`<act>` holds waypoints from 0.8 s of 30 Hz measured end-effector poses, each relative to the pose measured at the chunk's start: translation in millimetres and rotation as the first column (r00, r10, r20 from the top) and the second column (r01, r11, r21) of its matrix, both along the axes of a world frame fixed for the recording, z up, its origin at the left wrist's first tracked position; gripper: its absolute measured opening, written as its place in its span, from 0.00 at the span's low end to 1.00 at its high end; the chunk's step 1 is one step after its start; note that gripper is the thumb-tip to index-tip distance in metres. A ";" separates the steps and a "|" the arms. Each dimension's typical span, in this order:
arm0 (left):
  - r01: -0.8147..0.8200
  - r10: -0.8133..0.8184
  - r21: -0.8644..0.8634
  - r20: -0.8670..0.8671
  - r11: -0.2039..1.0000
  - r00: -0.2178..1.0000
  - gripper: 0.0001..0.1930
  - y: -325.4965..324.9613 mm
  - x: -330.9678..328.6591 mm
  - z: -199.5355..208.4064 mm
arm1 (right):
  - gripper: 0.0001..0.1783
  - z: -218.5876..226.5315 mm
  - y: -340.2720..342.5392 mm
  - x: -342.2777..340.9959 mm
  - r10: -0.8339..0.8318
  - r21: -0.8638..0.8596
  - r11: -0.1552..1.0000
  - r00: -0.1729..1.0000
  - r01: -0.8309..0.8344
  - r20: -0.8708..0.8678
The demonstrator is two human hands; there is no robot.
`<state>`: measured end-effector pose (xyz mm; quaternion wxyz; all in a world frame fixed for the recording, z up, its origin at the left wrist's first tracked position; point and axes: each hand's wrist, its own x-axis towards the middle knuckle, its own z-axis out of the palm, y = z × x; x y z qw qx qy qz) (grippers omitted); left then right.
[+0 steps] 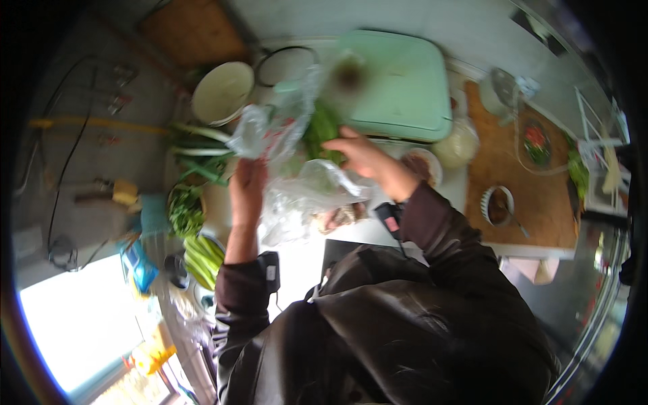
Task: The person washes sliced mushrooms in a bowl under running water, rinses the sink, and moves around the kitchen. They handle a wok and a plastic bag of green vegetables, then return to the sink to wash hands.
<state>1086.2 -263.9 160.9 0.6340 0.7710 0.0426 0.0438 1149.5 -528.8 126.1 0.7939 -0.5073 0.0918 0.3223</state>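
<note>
My left hand (248, 185) is closed on a clear plastic bag (291, 128) with red printing, which is bunched up above my fingers. Opposite it, my right hand (368, 158) has its fingers curled at a bundle of green vegetables (318, 131), gripping it at the lower end; blur and plastic partly hide the fingertips. The greens stand upright beside the bag. Below both hands, another crumpled sheet of clear plastic (304, 189) spreads over the white tabletop, and a pale, pinkish lump (337, 217) shows under its edge.
Behind the hands sit a mint-green case (398, 84) and a cream bowl (223, 93). Scallions (202, 152), leafy herbs (185, 210) and long green vegetables (202, 260) line the left. Rightward are a bowl (422, 167), a full bag (457, 143) and a wooden board (533, 216) carrying a white dish (497, 204).
</note>
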 end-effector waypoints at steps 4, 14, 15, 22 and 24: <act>-0.057 0.055 -0.029 -0.070 0.998 0.996 0.08 -4.7 3.6 2.8 | 0.17 4.0 -5.6 5.4 0.006 0.105 0.994 1.000 -0.007 0.016; -0.070 0.063 -0.063 -0.113 0.996 0.992 0.08 -8.4 1.4 10.8 | 0.16 13.9 -6.6 0.6 -0.029 0.192 0.981 1.000 0.028 0.001; -0.071 0.064 -0.067 -0.098 0.995 0.993 0.07 -8.4 1.9 10.7 | 0.16 15.7 -5.8 0.0 -0.049 0.169 0.984 0.999 0.047 0.007; -0.059 0.057 -0.018 -0.091 0.998 0.994 0.07 3.1 0.1 5.0 | 0.15 29.5 -23.4 -4.0 -0.067 0.037 0.997 0.997 0.065 0.046; -0.065 0.067 0.019 -0.141 0.998 0.988 0.07 8.9 -3.5 3.1 | 0.13 29.0 -30.6 -3.4 -0.069 0.067 0.996 0.996 0.064 0.060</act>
